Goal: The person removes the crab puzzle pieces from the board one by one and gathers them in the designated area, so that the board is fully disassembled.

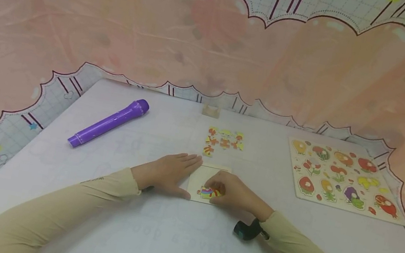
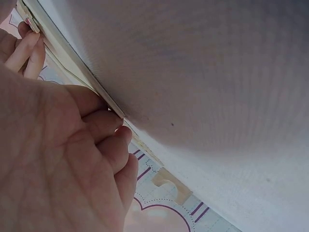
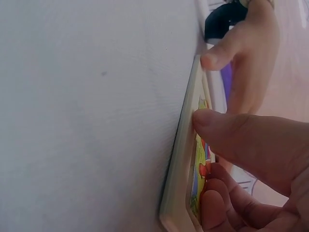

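Note:
A small pale wooden puzzle board (image 1: pixel 200 175) lies on the table, with colourful puzzle pieces (image 1: pixel 207 193) along its near side. My left hand (image 1: pixel 173 173) rests at the board's left edge with its fingers mostly straight and thumb at the near corner. Over the board's right part, my right hand (image 1: pixel 233 191) has its fingers curled and pinches a puzzle piece at the near side. In the right wrist view, the thumb (image 3: pixel 212 123) meets the board's rim (image 3: pixel 179 159) while the fingertips touch the pieces (image 3: pixel 203 171). The fingers partly hide the piece.
Several loose puzzle pieces (image 1: pixel 225 139) lie just beyond the board. A purple toy microphone (image 1: pixel 109 123) lies at the left. A fruit-and-vegetable peg puzzle (image 1: pixel 343 178) lies at the right. A small beige block (image 1: pixel 211 111) stands near the table's back edge.

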Available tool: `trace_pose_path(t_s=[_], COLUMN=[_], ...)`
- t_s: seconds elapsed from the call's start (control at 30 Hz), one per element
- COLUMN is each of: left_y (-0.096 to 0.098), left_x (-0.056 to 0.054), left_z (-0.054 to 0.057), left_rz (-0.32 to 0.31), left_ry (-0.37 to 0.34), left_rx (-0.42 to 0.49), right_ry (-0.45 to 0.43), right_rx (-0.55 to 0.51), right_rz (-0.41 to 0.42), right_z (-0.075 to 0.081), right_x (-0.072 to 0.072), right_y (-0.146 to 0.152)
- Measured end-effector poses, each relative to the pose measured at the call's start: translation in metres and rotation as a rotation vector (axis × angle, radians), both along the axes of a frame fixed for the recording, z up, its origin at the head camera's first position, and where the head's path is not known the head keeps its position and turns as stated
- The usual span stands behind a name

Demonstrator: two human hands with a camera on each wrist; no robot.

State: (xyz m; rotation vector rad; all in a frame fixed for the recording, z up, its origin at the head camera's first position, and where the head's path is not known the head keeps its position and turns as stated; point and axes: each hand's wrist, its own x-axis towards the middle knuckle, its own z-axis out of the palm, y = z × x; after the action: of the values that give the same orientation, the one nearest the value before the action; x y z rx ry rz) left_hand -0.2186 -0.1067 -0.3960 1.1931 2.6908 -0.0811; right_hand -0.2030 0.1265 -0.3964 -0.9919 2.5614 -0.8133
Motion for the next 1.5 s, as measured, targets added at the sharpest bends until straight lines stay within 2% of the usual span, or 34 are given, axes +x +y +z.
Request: trace_pose_path(t_s=[0.43, 0.77, 1.07, 1.27, 1.5], left_y=[-0.0010, -0.0018, -0.0008, -0.0011, -0.0009], left_x=[0.0000, -0.0027, -0.0023, -0.0022, -0.0003], left_z=[0.0005, -0.0022, -0.0002, -0.0008, -0.0011], left_rz=[-0.017, -0.012, -0.005, -0.002, -0.004], left_ry=[0.017, 0.020, 0.004, 0.005, 0.007], left_rx=[0.014, 0.001, -0.015, -0.011, -0.002], right_ry=[-0.030, -0.022, -0.011, -0.008, -0.029], right_rx=[0.005, 0.019, 0.003, -0.009, -0.081], right_rz=[-0.019, 0.016, 0.038, -0.007, -0.029], right_z=[0.0047, 0.0052, 0.0043, 0.0022, 0.0011], right_x=[-0.0011, -0.0039, -0.0056, -0.0046, -0.0060], right_y=[-0.0004, -0.0006, -0.0003, 0.0031, 0.0085])
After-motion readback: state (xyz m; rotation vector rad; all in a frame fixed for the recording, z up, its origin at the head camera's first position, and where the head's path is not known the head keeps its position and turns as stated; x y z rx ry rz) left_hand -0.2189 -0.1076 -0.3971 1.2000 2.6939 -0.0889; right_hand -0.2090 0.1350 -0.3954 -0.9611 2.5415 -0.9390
